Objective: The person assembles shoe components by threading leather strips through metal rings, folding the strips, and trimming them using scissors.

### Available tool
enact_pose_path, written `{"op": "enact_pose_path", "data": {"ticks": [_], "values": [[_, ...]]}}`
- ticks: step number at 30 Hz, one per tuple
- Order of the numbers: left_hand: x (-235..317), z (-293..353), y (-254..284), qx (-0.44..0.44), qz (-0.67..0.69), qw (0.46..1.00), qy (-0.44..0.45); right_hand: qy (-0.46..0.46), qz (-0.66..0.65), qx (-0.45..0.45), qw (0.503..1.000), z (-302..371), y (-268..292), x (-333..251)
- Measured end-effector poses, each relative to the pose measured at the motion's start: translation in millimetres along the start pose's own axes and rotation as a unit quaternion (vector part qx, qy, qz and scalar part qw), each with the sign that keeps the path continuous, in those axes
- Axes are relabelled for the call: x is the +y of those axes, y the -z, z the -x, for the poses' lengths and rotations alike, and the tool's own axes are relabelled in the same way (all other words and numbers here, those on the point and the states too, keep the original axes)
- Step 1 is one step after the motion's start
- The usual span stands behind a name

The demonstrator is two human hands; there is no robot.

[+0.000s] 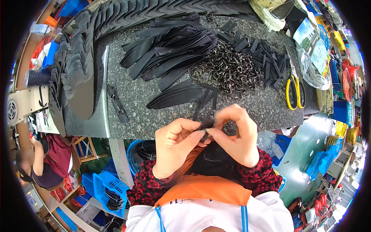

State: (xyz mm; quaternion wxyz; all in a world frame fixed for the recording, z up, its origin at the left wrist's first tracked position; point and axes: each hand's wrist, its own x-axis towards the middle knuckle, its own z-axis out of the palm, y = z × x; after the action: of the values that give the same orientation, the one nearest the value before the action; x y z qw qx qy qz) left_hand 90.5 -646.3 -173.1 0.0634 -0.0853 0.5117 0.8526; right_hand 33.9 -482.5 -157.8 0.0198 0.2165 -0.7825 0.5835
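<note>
Both hands meet just in front of the grey stone table [255, 104]. My left hand [176, 145] and my right hand [237, 133] pinch one small black strap piece [205, 125] between their fingertips. Right behind them on the table lie short black strips [205, 101] and a flat bundle of long black straps [177, 96]. A heap of dark metal rings and clasps [228, 69] sits in the middle, beside a bigger fan of long black straps [170, 50].
Yellow-handled scissors [294, 91] lie at the table's right edge. Stacked black shaped pieces [75, 73] line the left and back. One finished strap with clasps [117, 103] lies at the left. Blue baskets [108, 185] stand below; another person [42, 162] sits at the left.
</note>
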Motion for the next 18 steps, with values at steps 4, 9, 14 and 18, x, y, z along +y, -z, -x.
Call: {"op": "enact_pose_path", "data": {"ticks": [4, 9, 14, 18], "values": [[-5.3, -1.7, -2.6, 0.004, 0.015, 1.000, -0.018, 0.189, 0.082, -0.063, 0.976, -2.6, -0.3, 10.4], [-8.8, -1.7, -12.1, 0.036, -0.086, 0.993, -0.076, 0.298, 0.142, -0.043, 0.943, 9.9, -5.7, 13.4], [-5.1, -0.1, -8.6, 0.004, -0.017, 0.997, -0.076, -0.042, -0.102, -0.142, 0.984, -11.0, 21.8, 3.0], [-8.0, 1.5, -5.2, -0.022, -0.068, 0.995, -0.064, 0.048, -0.022, -0.193, 0.980, -12.5, 20.7, 11.0]]}}
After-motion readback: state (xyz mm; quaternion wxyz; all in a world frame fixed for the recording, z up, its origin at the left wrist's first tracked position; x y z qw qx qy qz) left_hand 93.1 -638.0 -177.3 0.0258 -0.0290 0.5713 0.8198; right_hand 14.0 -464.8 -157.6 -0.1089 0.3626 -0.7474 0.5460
